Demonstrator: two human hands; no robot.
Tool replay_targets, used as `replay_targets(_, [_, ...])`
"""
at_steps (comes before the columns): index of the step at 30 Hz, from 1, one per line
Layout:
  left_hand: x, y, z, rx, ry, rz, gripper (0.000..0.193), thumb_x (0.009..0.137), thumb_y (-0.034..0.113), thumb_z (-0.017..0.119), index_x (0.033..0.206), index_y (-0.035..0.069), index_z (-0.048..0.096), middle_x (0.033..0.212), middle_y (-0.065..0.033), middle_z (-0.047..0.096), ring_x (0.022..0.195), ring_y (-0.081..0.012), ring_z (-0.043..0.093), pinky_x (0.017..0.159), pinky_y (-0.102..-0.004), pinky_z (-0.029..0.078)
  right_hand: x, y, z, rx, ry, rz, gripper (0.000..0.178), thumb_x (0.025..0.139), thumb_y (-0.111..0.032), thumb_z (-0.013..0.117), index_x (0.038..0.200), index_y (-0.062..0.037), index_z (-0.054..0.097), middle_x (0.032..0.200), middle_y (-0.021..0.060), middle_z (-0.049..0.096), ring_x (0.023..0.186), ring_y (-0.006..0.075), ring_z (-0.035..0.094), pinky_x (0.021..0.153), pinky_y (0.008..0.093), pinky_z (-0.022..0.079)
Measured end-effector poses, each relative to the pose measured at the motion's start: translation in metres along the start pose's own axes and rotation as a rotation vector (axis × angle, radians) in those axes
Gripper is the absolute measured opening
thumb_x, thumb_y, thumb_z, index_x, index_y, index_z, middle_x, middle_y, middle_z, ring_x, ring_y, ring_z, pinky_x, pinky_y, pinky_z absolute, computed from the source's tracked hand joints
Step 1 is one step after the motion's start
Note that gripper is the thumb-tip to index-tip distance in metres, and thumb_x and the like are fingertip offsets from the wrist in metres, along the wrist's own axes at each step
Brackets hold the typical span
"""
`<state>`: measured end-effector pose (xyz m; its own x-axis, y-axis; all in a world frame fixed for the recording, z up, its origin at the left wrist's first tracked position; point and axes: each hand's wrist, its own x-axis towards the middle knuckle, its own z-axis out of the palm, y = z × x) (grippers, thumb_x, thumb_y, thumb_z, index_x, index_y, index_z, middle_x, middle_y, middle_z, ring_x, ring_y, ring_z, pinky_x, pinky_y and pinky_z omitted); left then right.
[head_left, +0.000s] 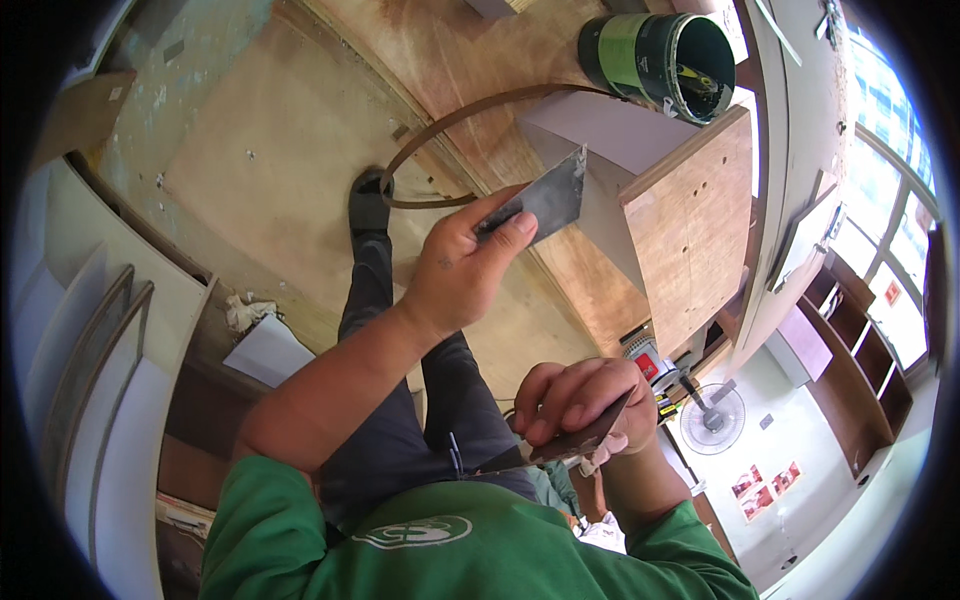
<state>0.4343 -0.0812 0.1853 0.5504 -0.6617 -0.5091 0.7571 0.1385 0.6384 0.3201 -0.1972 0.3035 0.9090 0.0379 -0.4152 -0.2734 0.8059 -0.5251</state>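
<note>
Nearest the green shirt, the right hand [580,400] curls around a dark flat putty board [585,435]. Farther out, the left hand [465,265] pinches a grey metal scraper blade [550,200] against a plywood box's grey face [610,200]. Beyond stands a dark green round bucket [655,60], tools poking inside.

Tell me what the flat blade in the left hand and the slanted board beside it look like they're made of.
The blade looks like thin metal: grey, dull, smeared, with a ragged top edge. The board looks like plywood: tan grain, small holes on the face, apparently unfinished. Its adjoining grey panel is smooth and matte, perhaps laminate or paint; I can't tell which.
</note>
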Motion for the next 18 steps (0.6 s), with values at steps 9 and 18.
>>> replay_targets(9, [-0.007, -0.049, 0.045, -0.098, 0.069, 0.295, 0.039, 0.107, 0.016, 0.049, 0.143, 0.002, 0.05, 0.107, 0.0011, 0.062, 0.093, -0.0034, 0.052, 0.086, -0.0194, 0.042, -0.022, -0.002, -0.011, -0.204, 0.008, -0.019, 0.029, 0.103, -0.028, 0.05, 0.097, -0.0061, 0.067, 0.091, 0.0218, 0.071, 0.085, 0.0411, 0.064, 0.074, 0.0477, 0.052])
replay_targets(18, [-0.004, -0.082, 0.067, -0.062, 0.114, 0.452, 0.039, 0.106, 0.016, 0.05, 0.142, 0.002, 0.05, 0.121, -0.0075, 0.065, 0.106, -0.0088, 0.058, 0.093, -0.0242, 0.045, -0.052, 0.005, -0.038, -0.06, 0.053, 0.006, 0.027, 0.091, -0.022, 0.068, 0.101, 0.003, 0.073, 0.096, 0.0274, 0.071, 0.089, 0.044, 0.065, 0.081, 0.0493, 0.05])
